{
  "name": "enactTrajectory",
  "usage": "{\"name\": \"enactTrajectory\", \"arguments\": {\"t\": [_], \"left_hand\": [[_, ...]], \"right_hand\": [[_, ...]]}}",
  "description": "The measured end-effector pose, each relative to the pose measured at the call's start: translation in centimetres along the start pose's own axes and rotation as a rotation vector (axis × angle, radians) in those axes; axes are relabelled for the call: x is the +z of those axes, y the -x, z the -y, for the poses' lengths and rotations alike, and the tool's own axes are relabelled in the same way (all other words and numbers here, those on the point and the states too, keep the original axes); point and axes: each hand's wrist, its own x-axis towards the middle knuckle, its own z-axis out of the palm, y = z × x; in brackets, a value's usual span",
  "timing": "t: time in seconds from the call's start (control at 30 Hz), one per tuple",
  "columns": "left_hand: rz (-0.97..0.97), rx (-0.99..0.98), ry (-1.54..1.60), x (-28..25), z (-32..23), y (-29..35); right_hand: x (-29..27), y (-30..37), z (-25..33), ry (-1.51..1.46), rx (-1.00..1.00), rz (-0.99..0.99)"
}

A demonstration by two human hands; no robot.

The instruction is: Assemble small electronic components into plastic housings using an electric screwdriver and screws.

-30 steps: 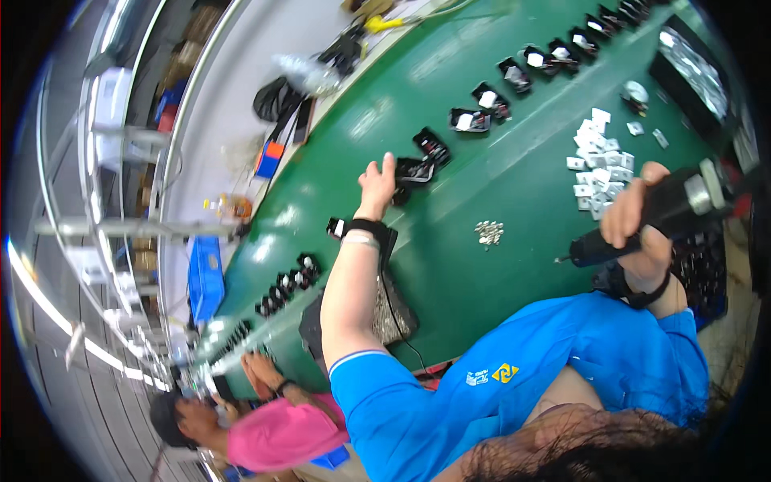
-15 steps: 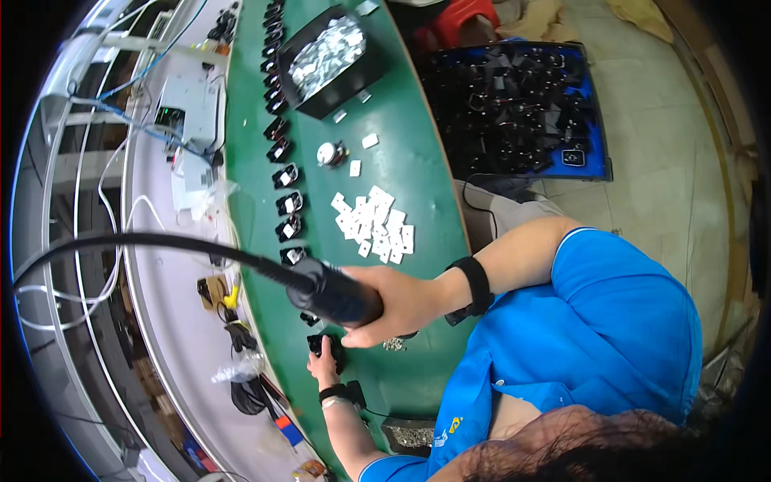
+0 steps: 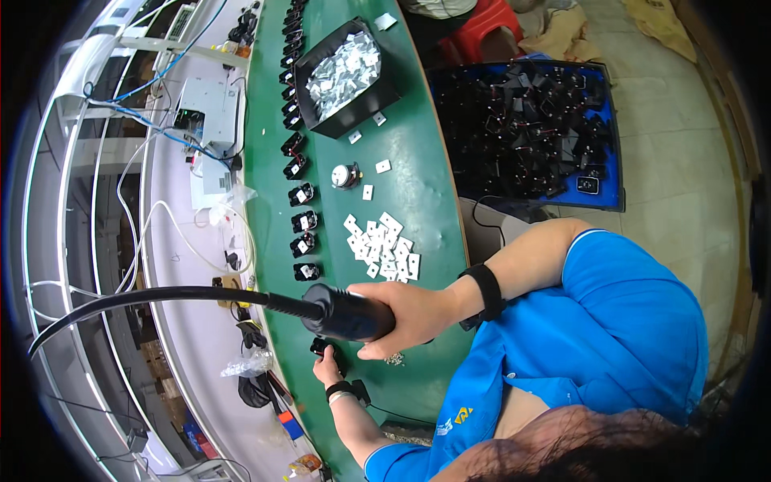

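Note:
My right hand (image 3: 414, 317) is wrapped round a thick black cylindrical power tool (image 3: 351, 315), which looks like an electric screwdriver with a cable at its top end. Its lower tip is hidden. Below it in the picture, my left hand (image 3: 328, 368) grips a small black housing (image 3: 319, 346) on the green table (image 3: 277, 177); the fingers partly cover it. Close to both hands lies a small heap of screws (image 3: 394, 359). A loose pile of white square plates (image 3: 389, 253) spreads on the table beyond my right hand.
Black housings (image 3: 303, 245) line the table's left edge. Farther off stand a round white-topped part (image 3: 345, 175) and a black box (image 3: 357, 120) of pale pieces. A blue tray (image 3: 598, 201) holds many black parts, with a red stool (image 3: 482, 32) behind. The tool's cable (image 3: 161, 295) runs left.
The whole view has shifted, so the table and its things appear lower and slightly right. Both hands keep their hold; the tool appears slightly lower and to the right.

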Motion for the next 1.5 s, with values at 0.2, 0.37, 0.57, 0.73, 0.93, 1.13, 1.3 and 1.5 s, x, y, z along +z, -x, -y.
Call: {"name": "enactTrajectory", "arguments": {"t": [0.2, 0.37, 0.57, 0.73, 0.93, 1.13, 1.3, 1.5], "left_hand": [[-0.090, -0.048, 0.135, -0.4, 0.3, 0.8], [-0.121, -0.077, 0.305, -3.7, -2.4, 2.7], [0.249, 0.101, 0.620, -4.1, -15.3, 11.0], [0.731, 0.390, 0.468, 4.9, -29.9, 19.1], [1.311, 0.385, 0.227, 18.5, -37.1, 27.8], [1.538, 0.412, 0.108, 30.5, -37.4, 33.4], [1.464, 0.554, 0.182, 32.5, -38.5, 34.6], [1.445, 0.445, 0.167, 27.4, -37.7, 29.9]], "right_hand": [[-1.9, -0.6, 0.7, 0.059, 0.004, -0.030], [-2.1, -0.9, 1.2, -0.035, 0.036, 0.030], [-1.5, 1.1, 1.5, -0.045, -0.022, 0.062], [-1.8, 4.2, 3.7, 0.021, -0.023, 0.170], [-3.2, 6.6, 7.2, 0.045, -0.080, 0.293], [-5.4, 7.1, 9.7, 0.080, -0.073, 0.269], [-6.5, 6.6, 10.7, 0.134, -0.061, 0.326], [-6.4, 5.8, 8.9, 0.080, -0.034, 0.329]]}}
